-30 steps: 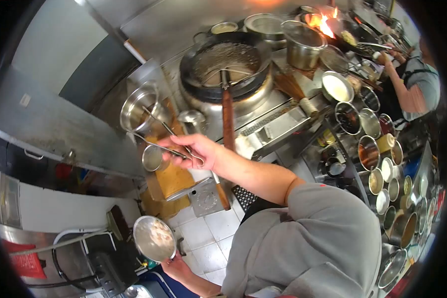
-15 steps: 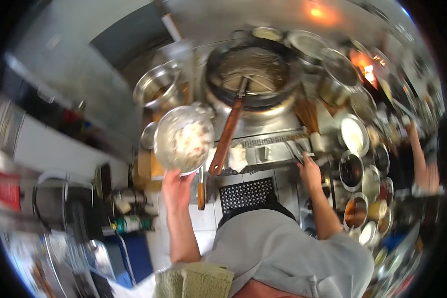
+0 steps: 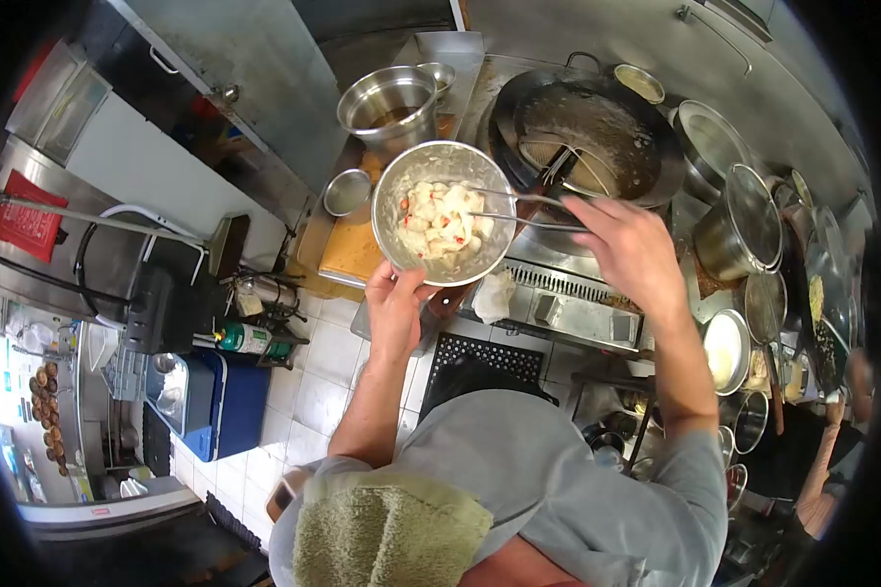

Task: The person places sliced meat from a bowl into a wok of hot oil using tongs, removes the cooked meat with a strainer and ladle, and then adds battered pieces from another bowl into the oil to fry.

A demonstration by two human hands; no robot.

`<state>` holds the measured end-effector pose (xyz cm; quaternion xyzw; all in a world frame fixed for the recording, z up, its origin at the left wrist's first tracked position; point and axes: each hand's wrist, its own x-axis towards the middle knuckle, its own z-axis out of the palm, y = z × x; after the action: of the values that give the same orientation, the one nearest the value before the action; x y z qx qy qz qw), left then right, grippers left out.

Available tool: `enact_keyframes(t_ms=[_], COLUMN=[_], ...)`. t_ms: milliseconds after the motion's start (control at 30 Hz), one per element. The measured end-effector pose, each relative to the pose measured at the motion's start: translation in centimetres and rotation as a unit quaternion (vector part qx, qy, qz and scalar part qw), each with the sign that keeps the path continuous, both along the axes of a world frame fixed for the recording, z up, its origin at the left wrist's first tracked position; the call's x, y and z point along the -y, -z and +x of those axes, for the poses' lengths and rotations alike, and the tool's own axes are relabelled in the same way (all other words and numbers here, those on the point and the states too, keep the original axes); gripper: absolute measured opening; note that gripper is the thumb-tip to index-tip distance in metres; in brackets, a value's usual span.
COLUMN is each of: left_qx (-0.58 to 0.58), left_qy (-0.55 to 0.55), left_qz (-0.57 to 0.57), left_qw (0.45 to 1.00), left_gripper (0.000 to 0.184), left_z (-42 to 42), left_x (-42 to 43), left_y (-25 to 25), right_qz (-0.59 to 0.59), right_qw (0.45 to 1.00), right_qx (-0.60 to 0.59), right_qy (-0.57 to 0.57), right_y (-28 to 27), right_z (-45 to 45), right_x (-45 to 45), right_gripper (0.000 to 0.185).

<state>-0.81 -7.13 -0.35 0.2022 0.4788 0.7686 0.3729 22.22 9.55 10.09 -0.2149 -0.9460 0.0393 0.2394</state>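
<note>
My left hand (image 3: 396,308) grips the lower edge of a steel mixing bowl (image 3: 408,168), tilted toward me. Pale, batter-coated pieces with red bits (image 3: 440,220) lie in it. My right hand (image 3: 628,249) holds metal tongs (image 3: 531,224) from the right, with the tips in the bowl among the pieces. Beyond the bowl, a large dark wok (image 3: 661,132) of bubbly-looking liquid sits on the stove. A wire-mesh strainer (image 3: 597,176) rests inside it, its wooden handle (image 3: 445,301) passing under the bowl.
A steel pot (image 3: 387,93) and a small metal cup (image 3: 347,193) stand left of the wok. On the right are a deep pot (image 3: 739,230), a white bowl (image 3: 726,338) and several pans. A crumpled white cloth (image 3: 494,295) lies on the stove front. Another person's arm (image 3: 824,455) shows at far right.
My right hand has brought the tongs from the stove's front right up and left into the bowl. The view has turned, and the bowl now appears farther right and closer to the wok.
</note>
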Motion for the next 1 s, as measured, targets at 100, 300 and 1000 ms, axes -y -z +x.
enact_keyframes(t_ms=[100, 300, 1000], left_qx=[-0.038, 0.009, 0.108], left_qy=[-0.012, 0.050, 0.049], left_qz=[-0.014, -0.002, -0.011], left_qw=[0.999, 0.999, 0.993], left_gripper=[0.014, 0.012, 0.031], left_z=[-0.9, -4.6, -4.0], left_x=[-0.8, -2.5, -6.0], left_y=[-0.1, 0.8, 1.3], right_qz=[0.079, 0.204, -0.008], right_qw=[0.994, 0.966, 0.895], right_qx=[0.061, 0.156, 0.312], right_qy=[-0.034, -0.028, 0.318], right_y=[-1.9, -5.4, 2.7], right_z=[-3.9, -6.8, -7.6], right_x=[-1.5, -2.9, -25.5], right_gripper=[0.027, 0.015, 0.027])
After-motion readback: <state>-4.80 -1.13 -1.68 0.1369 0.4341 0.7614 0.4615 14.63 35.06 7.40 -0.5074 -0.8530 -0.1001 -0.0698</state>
